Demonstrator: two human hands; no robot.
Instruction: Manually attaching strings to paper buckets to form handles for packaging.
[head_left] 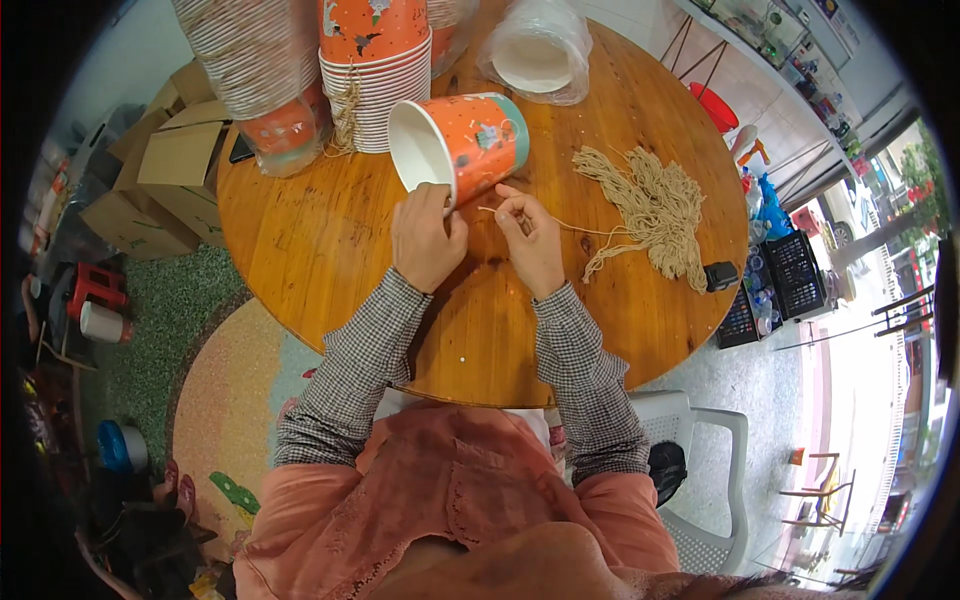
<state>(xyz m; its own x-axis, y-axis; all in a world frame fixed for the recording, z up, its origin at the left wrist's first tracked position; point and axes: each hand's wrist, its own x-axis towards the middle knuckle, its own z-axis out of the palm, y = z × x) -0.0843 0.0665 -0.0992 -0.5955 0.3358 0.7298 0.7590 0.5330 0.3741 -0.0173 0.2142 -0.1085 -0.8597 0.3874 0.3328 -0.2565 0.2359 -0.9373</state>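
Observation:
An orange paper bucket (pixel 490 145) with a teal base band lies on its side on the round wooden table, its white mouth toward the left. My left hand (pixel 428 240) is closed on the near edge of its rim, with the fingertips partly hidden. Just right of the rim, my right hand (pixel 532 245) pinches the end of a thin beige string (pixel 580 228). That string runs right to a loose heap of beige strings (pixel 655 205) on the table.
Nested stacks of paper buckets (pixel 375 100) stand at the back left, some in plastic. A bag of white buckets (pixel 535 60) lies at the back. A small black object (pixel 720 276) sits at the table's right edge. Cardboard boxes (pixel 180 165) and a white plastic chair (pixel 715 470) flank the table (pixel 470 345).

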